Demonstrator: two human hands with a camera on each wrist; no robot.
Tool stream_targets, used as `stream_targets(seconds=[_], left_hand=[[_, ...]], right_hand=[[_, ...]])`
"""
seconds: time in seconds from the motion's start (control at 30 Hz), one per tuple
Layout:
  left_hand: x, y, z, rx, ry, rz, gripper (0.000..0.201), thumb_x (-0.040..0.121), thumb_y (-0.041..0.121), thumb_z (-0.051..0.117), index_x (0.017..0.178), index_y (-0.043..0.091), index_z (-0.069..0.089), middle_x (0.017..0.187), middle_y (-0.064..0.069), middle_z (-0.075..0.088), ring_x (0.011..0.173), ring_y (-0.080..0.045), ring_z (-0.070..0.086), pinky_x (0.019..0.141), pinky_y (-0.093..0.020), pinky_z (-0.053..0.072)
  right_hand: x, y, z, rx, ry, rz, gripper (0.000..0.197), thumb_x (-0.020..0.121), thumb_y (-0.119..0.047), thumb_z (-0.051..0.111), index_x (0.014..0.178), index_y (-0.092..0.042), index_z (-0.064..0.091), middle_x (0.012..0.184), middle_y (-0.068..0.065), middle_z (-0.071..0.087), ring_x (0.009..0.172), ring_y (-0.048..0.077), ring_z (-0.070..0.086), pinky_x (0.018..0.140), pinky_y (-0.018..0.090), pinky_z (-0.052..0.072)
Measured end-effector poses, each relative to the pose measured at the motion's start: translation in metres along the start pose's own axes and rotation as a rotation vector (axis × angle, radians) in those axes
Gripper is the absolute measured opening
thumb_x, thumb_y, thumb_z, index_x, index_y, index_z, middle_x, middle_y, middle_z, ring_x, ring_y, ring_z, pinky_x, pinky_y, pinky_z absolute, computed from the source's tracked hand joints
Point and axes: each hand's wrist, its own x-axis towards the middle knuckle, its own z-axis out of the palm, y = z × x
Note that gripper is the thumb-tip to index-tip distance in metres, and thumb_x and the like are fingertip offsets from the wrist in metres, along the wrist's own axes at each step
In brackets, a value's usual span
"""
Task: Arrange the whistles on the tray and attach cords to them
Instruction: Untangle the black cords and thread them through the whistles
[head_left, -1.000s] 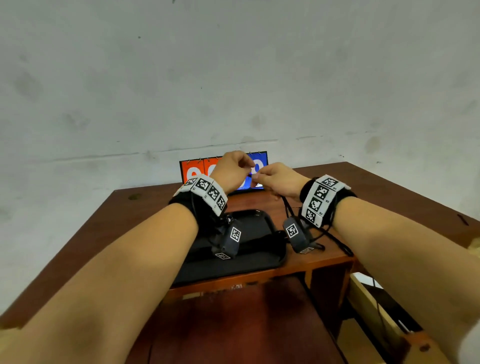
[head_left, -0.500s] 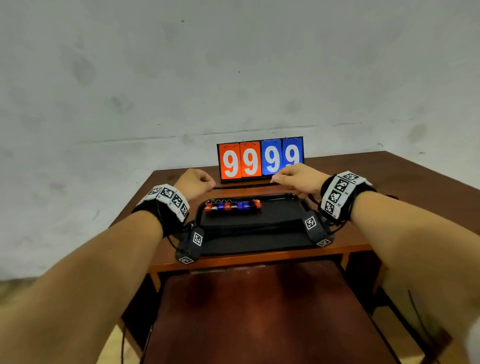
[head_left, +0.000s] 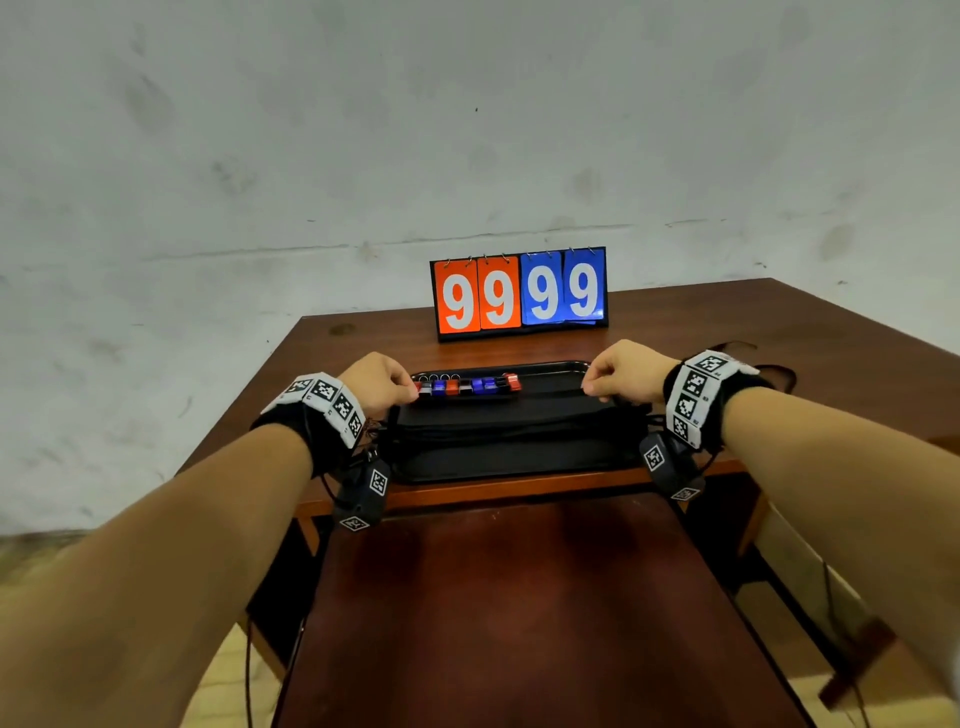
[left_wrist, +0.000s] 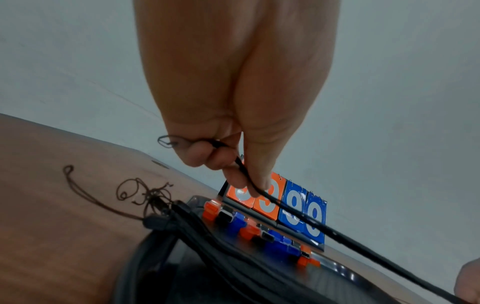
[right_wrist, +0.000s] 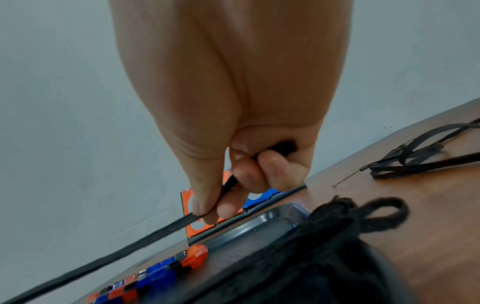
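A row of red, blue and black whistles (head_left: 465, 385) (left_wrist: 262, 232) (right_wrist: 166, 271) lies along the far side of a black tray (head_left: 550, 452). Several black cords (head_left: 514, 428) lie stretched across the tray's middle. My left hand (head_left: 382, 382) (left_wrist: 231, 164) grips one end of a black cord (left_wrist: 337, 234) over the tray's left edge. My right hand (head_left: 615, 371) (right_wrist: 241, 185) grips the other end of that cord (right_wrist: 124, 253) over the right edge. The cord runs taut between them, just above the tray.
A flip scoreboard (head_left: 519, 293) reading 9999 stands behind the tray on the brown table (head_left: 779, 332). More black cords (right_wrist: 415, 160) lie on the table to the right, and thin loops (left_wrist: 135, 193) at the tray's left. A second wooden surface (head_left: 519, 623) sits below the near edge.
My hands were together high in front of the scoreboard a second ago. They have since spread apart to the tray's two sides and come down, stretching a cord between them.
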Motion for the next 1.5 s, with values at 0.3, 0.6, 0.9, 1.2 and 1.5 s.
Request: stream_targets(seconds=[0.3,0.6,0.9,1.2,1.5], left_hand=[[0.001,-0.001,0.010,0.075,-0.085,-0.039,0.005,0.083,0.015,0.074,0.084,0.012,0.077,0.087,0.002,0.073,0.088,-0.014,0.067,0.086,-0.031,0.053],[0.000,0.001,0.018,0.142,-0.107,-0.097,0.003,0.081,0.010,0.074,0.079,0.013,0.076,0.086,-0.002,0.073,0.087,-0.018,0.068,0.079,-0.030,0.055],[-0.003,0.005,0.020,0.217,-0.129,-0.112,0.010,0.082,0.006,0.070,0.088,0.009,0.077,0.095,-0.005,0.074,0.094,-0.021,0.068,0.086,-0.033,0.056],[-0.003,0.008,0.023,0.282,-0.112,-0.088,0.011,0.080,0.016,0.077,0.091,0.015,0.077,0.095,0.001,0.073,0.094,-0.017,0.067,0.088,-0.031,0.054],[0.014,0.079,0.039,0.249,-0.039,0.079,0.005,0.086,0.018,0.068,0.088,0.018,0.072,0.097,-0.001,0.069,0.093,-0.018,0.064,0.082,-0.030,0.052]], right_hand=[[-0.001,0.025,0.005,-0.099,0.016,0.058,0.005,0.080,-0.019,0.077,0.079,-0.015,0.074,0.073,-0.002,0.073,0.068,0.007,0.064,0.064,0.019,0.045],[-0.003,0.029,0.009,-0.148,0.012,0.093,0.004,0.081,-0.014,0.076,0.081,-0.017,0.076,0.074,-0.012,0.068,0.071,0.000,0.060,0.058,0.013,0.041],[-0.002,0.028,0.011,-0.203,0.015,0.124,0.003,0.080,-0.015,0.078,0.080,-0.017,0.075,0.079,-0.009,0.069,0.077,0.007,0.063,0.061,0.017,0.045],[-0.006,0.028,0.012,-0.204,0.042,0.139,0.009,0.077,-0.020,0.080,0.083,-0.018,0.073,0.080,-0.010,0.067,0.077,0.007,0.061,0.059,0.017,0.043],[-0.021,0.042,-0.017,-0.101,0.182,0.120,0.008,0.083,-0.023,0.071,0.088,-0.017,0.074,0.090,-0.002,0.071,0.089,0.016,0.065,0.075,0.026,0.050]])
